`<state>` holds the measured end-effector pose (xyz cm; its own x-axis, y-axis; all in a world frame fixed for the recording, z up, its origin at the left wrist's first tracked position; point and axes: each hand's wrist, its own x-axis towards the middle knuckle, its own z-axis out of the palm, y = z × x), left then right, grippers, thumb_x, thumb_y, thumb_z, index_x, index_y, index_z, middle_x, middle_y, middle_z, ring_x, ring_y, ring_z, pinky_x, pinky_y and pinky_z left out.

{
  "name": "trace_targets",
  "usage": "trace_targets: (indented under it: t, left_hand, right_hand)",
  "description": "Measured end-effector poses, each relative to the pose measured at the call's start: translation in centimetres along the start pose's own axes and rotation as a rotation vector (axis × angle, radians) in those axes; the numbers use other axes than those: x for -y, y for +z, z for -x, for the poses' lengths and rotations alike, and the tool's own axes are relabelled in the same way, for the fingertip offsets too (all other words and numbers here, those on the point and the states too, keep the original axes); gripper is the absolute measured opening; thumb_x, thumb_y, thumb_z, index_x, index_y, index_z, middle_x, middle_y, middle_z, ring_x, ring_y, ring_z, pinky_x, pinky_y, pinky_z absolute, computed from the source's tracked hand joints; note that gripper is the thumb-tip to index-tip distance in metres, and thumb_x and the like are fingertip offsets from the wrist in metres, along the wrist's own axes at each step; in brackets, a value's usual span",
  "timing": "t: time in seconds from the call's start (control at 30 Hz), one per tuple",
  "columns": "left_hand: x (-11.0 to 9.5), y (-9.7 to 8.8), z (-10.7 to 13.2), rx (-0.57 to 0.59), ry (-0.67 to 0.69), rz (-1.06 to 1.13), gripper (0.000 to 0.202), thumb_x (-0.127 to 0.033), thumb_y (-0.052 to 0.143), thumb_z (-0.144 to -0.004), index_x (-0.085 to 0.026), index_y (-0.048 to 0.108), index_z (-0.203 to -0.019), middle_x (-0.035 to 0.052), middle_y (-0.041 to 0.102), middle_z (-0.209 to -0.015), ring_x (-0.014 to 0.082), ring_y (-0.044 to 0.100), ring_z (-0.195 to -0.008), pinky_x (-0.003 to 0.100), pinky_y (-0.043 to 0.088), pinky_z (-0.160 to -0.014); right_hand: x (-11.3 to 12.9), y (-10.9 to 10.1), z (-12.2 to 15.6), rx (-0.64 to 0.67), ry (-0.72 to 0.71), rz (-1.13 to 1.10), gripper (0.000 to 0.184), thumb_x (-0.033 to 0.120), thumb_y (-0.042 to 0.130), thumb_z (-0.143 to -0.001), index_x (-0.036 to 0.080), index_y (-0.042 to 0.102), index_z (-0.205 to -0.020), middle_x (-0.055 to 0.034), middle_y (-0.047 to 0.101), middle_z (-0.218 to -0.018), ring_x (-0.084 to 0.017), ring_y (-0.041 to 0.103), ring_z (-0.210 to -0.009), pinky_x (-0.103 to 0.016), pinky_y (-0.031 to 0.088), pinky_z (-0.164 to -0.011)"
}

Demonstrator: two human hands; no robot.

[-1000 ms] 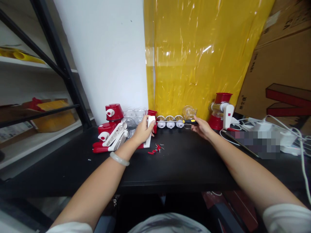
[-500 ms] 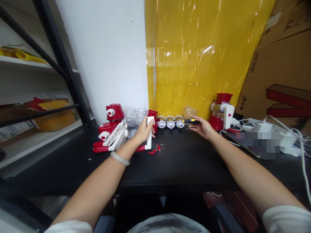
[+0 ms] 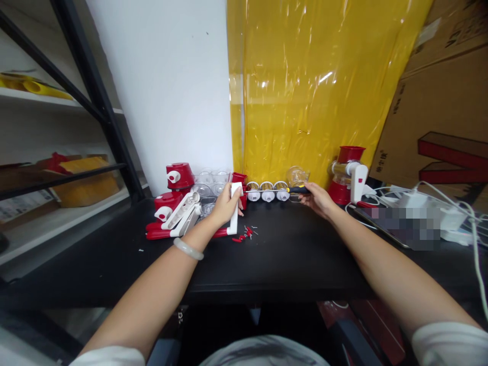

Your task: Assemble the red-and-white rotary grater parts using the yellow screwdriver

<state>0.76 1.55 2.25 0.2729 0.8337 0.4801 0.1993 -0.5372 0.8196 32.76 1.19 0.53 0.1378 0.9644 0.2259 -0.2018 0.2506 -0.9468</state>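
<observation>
My left hand (image 3: pixel 224 207) is wrapped round an upright white and red plastic appliance part (image 3: pixel 235 213) standing on the black table (image 3: pixel 282 259). My right hand (image 3: pixel 317 199) grips the yellow and black handle of a screwdriver (image 3: pixel 293 190), whose thin shaft runs level to the left and meets the top of that part. Small red pieces and screws (image 3: pixel 246 234) lie scattered on the table just in front of the part.
More red and white appliance parts (image 3: pixel 173 208) and clear cups (image 3: pixel 209 184) stand at the back left. Three small drums (image 3: pixel 267 190) line the yellow plastic sheet (image 3: pixel 305 86). An assembled red and white appliance (image 3: pixel 348 175), white cables (image 3: pixel 438 208) and cardboard boxes (image 3: pixel 442 117) are on the right. Shelving (image 3: pixel 57 173) is left.
Almost nothing moved. My right hand's fingers loosened around the screwdriver handle half a second ago and are closed on it again now.
</observation>
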Motion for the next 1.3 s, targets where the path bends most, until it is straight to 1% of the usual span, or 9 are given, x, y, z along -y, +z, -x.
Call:
trace_targets:
  t: [0.27,0.4,0.6,0.8,1.0,1.17,1.3]
  left_hand:
    - [-0.36,0.0,0.09,-0.017,0.008,-0.023,0.034,-0.055,0.042,-0.092,-0.022,0.04,-0.099,-0.0038,0.057,-0.055,0.0179,0.06,-0.041,0.026,0.044,-0.039]
    - [-0.29,-0.06,0.08,-0.016,0.013,-0.051,0.032,-0.054,0.041,-0.093,-0.022,0.039,-0.097,-0.0037,0.058,-0.056,0.0181,0.061,-0.042,0.026,0.044,-0.04]
    - [-0.39,-0.28,0.22,-0.021,0.049,-0.11,0.031,-0.053,0.041,-0.093,-0.022,0.04,-0.099,-0.0026,0.059,-0.057,0.0186,0.061,-0.043,0.027,0.044,-0.042]
    - [-0.67,-0.33,0.38,-0.014,0.084,-0.15,0.031,-0.051,0.041,-0.094,-0.022,0.04,-0.102,-0.0028,0.06,-0.059,0.0184,0.062,-0.044,0.028,0.046,-0.044]
    - [-0.67,-0.32,0.47,-0.008,0.11,-0.167,0.032,-0.051,0.041,-0.094,-0.021,0.041,-0.105,-0.0024,0.06,-0.06,0.0182,0.061,-0.044,0.028,0.046,-0.045]
    - [-0.61,-0.36,0.45,-0.013,0.11,-0.168,0.033,-0.052,0.041,-0.094,-0.021,0.041,-0.104,-0.0027,0.06,-0.059,0.0182,0.062,-0.044,0.028,0.046,-0.045]
    - [-0.59,-0.33,0.44,-0.009,0.111,-0.157,0.032,-0.051,0.042,-0.094,-0.021,0.041,-0.104,-0.003,0.06,-0.059,0.0179,0.062,-0.044,0.027,0.046,-0.044]
  right_hand:
    - [-0.07,0.04,0.0,0.009,-0.008,-0.004,0.024,0.04,0.063,-0.085,0.021,0.05,-0.08,0.0013,0.062,-0.056,-0.009,0.055,-0.043,-0.019,0.045,-0.045]
    - [-0.18,-0.09,-0.12,0.018,-0.016,-0.005,0.027,0.043,0.065,-0.084,0.021,0.051,-0.079,0.0006,0.061,-0.055,-0.009,0.053,-0.042,-0.019,0.045,-0.044]
    - [-0.36,-0.17,-0.31,0.011,-0.025,0.001,0.028,0.044,0.064,-0.086,0.02,0.052,-0.076,0.0005,0.06,-0.052,-0.009,0.052,-0.04,-0.018,0.043,-0.039]
    - [-0.49,-0.25,-0.4,0.002,-0.006,-0.008,0.03,0.045,0.063,-0.086,0.02,0.053,-0.076,0.0001,0.059,-0.051,-0.009,0.052,-0.039,-0.017,0.042,-0.037]
    - [-0.3,-0.14,-0.25,-0.021,0.013,-0.013,0.027,0.041,0.059,-0.09,0.02,0.053,-0.074,0.0005,0.057,-0.046,-0.009,0.05,-0.036,-0.018,0.04,-0.033]
    - [-0.35,-0.1,-0.26,-0.033,0.008,0.007,0.034,0.05,0.061,-0.087,0.02,0.052,-0.074,0.0022,0.054,-0.044,-0.009,0.048,-0.034,-0.018,0.039,-0.033]
    - [-0.73,-0.35,-0.53,-0.044,0.003,0.02,0.038,0.054,0.061,-0.085,0.019,0.051,-0.073,0.0027,0.053,-0.042,-0.008,0.046,-0.032,-0.02,0.039,-0.035]
